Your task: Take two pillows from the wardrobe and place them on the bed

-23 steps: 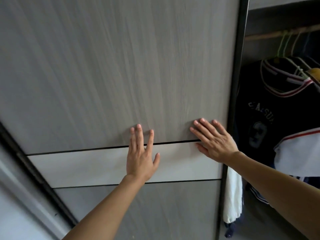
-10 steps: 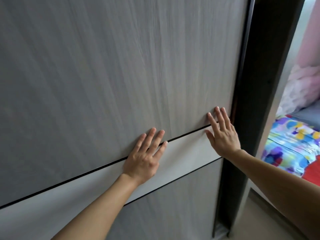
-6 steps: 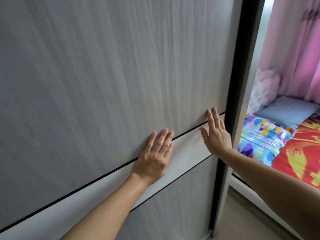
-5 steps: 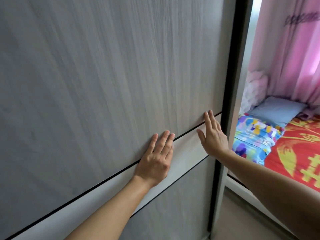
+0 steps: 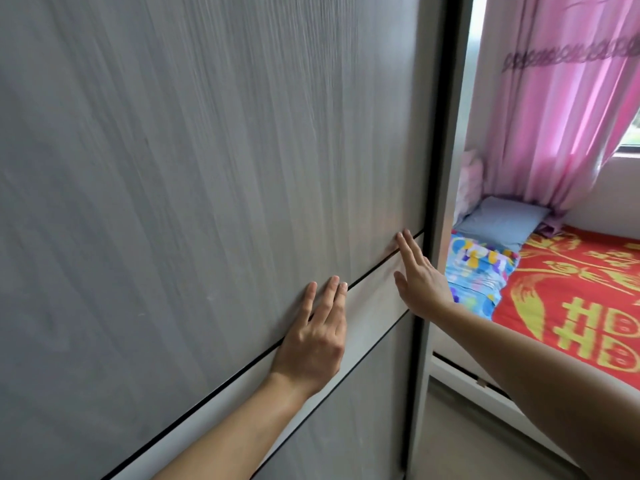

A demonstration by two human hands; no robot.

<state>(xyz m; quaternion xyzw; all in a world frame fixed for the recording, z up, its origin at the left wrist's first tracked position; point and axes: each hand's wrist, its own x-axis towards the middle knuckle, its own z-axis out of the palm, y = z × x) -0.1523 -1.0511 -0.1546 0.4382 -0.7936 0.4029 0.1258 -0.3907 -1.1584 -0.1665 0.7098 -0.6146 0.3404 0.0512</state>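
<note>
A grey wood-grain sliding wardrobe door (image 5: 207,168) fills most of the view and covers the wardrobe's inside. My left hand (image 5: 311,337) lies flat on its pale horizontal band, fingers out. My right hand (image 5: 419,282) presses flat near the door's right edge, by the dark frame strip (image 5: 440,133). Both hands hold nothing. To the right is the bed (image 5: 571,299) with a red and gold cover. A blue-grey pillow (image 5: 502,221) and a colourful patterned pillow (image 5: 474,271) lie at its head.
Pink curtains (image 5: 561,116) hang behind the bed beside a window at the far right. A pale pink cushion (image 5: 469,181) leans by the wall. A strip of beige floor (image 5: 467,438) runs between the wardrobe and the white bed base.
The door has slid right under both hands and now hides the hanging clothes seen earlier. The view has swung right, bringing the bed, pillows and curtains into sight.
</note>
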